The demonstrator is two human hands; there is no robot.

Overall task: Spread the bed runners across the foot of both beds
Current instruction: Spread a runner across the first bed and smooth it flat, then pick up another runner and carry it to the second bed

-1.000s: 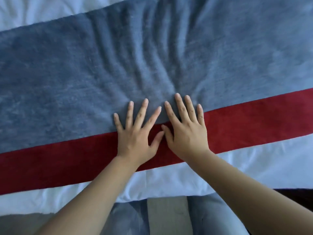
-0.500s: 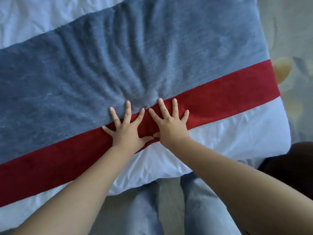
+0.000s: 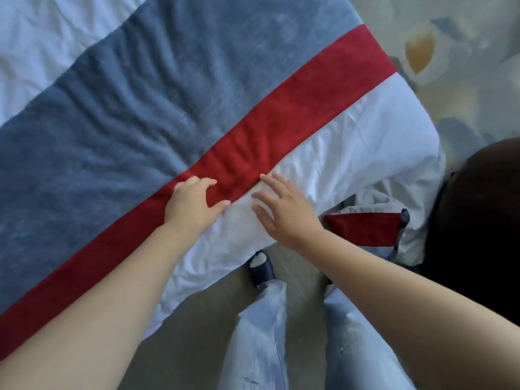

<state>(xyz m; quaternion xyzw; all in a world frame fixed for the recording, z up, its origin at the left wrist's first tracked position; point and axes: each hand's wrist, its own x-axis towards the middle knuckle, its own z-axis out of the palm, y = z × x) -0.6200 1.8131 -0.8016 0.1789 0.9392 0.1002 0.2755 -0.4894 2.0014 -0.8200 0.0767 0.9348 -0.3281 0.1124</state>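
We grip bed runner (image 3: pixel 140 108) red band (image 3: pixel 295 114), left hand (image 3: pixel 194 205) fingers curled; right hand (image 3: pixel 287 213) fingers spread flat on sheet (image 3: pixel 351 142) beside it.

A single wide-angle view from the person's head looks steeply down on the foot of the bed (image 3: pixel 351 142) from close above. The bed runner (image 3: pixel 140 108) crosses the frame diagonally, and the floor (image 3: pixel 191 319) lies along the bottom.
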